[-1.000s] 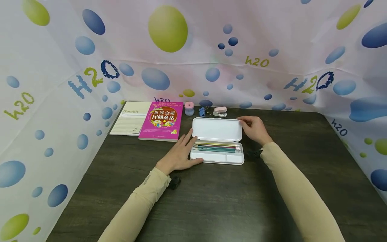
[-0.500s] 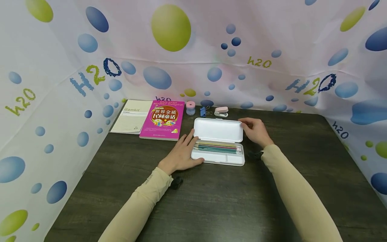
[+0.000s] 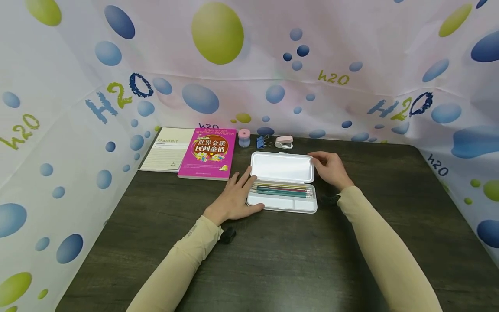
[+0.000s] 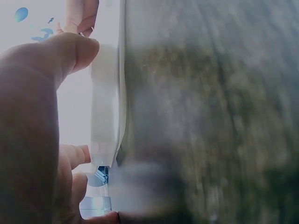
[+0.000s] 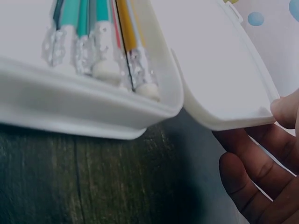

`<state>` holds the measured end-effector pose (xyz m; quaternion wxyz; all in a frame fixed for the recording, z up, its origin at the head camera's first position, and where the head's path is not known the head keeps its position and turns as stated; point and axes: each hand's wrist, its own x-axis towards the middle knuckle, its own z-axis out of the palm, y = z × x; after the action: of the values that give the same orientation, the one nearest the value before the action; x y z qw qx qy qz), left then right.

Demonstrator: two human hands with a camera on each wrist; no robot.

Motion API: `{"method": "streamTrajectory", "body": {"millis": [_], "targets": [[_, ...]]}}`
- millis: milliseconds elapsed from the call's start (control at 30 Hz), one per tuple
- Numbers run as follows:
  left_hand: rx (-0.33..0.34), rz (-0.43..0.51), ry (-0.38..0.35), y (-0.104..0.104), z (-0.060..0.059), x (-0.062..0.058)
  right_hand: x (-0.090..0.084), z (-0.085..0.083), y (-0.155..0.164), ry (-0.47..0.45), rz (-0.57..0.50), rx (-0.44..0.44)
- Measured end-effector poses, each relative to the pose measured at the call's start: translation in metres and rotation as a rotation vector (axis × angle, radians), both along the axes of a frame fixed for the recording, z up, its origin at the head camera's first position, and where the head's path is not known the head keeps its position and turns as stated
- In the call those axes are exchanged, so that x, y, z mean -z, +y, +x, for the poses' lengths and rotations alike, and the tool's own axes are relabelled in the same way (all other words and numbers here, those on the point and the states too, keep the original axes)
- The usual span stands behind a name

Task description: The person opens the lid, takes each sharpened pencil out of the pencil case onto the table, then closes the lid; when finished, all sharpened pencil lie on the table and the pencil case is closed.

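A white pencil case (image 3: pixel 282 204) lies open in the middle of the dark wooden table (image 3: pixel 273 260), its lid (image 3: pixel 282 167) folded back on the far side. A row of pencils (image 3: pixel 281 190) in yellow, pink and teal lies lengthwise in the far part of the tray; the right wrist view shows their eraser ends (image 5: pixel 106 69) against the tray's right end wall.

The left hand (image 3: pixel 234 197) rests flat on the table at the left end of the case, fingers straight and spread a little, with the fingertips at the lid's left edge and the thumb along the tray's near left corner. The right hand (image 3: pixel 329 167) is at the lid's right end, fingers loosely curled; its thumb presses the lid's right edge, as the right wrist view shows, with the other fingers below the rim.

Along the far edge of the table, from left to right, lie a lined notebook (image 3: pixel 166 149), a magenta book (image 3: pixel 208 152), a small pink-capped jar (image 3: pixel 244 138), a blue binder clip (image 3: pixel 260 142) and a small pink stapler (image 3: pixel 283 142). A bubble-printed cloth (image 3: pixel 249 65) walls the table on three sides.
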<state>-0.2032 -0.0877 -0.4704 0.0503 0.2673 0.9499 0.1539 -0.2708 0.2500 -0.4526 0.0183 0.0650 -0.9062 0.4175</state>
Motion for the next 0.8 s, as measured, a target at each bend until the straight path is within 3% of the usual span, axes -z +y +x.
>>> {"method": "streamTrajectory", "body": {"millis": [267, 433, 600, 800], "targets": [[0.018, 0.024, 0.006, -0.001, -0.002, 0.002, -0.003, 0.003, 0.004, -0.024, -0.008, 0.02], [0.012, 0.032, 0.007, -0.002, -0.003, 0.002, -0.008, 0.014, 0.012, 0.103, 0.103, -0.015], [0.012, 0.044, -0.008, -0.002, -0.004, 0.0, -0.015, 0.036, 0.015, 0.274, 0.262, -0.149], [0.013, 0.043, -0.015, -0.002, -0.003, 0.0, -0.017, 0.06, 0.003, 0.292, 0.302, -0.401]]}}
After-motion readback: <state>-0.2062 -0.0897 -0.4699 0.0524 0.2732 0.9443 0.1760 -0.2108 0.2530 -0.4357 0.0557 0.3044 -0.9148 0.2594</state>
